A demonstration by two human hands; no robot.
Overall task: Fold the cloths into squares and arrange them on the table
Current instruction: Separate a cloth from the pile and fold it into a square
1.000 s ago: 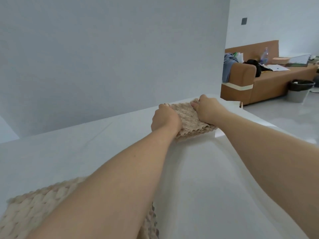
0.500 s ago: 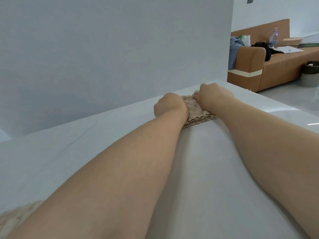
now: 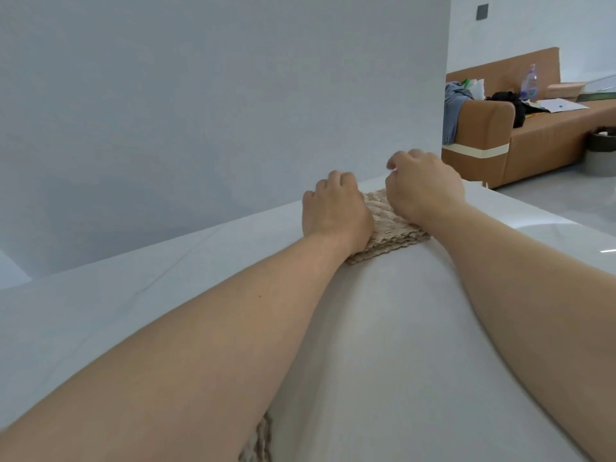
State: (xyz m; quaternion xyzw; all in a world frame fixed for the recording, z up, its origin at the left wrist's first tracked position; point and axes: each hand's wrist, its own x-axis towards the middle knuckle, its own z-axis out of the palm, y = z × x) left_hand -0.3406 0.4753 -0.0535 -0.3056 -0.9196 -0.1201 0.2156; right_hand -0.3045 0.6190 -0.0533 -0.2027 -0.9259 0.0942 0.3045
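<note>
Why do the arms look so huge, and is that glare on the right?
Head view: the wide lens swells the near forearms, while the left hand and right hand at the folded cloth look small; light is soft, shadows on the table faint; yes, glare streaks the glossy surface at right.

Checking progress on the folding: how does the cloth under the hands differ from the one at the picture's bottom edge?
The far cloth is folded into a layered stack; the near cloth shows only a strip, its shape hidden. The far cloth lies under the left hand and right hand; the near cloth beneath the left forearm. Both are beige knits on the table.
</note>
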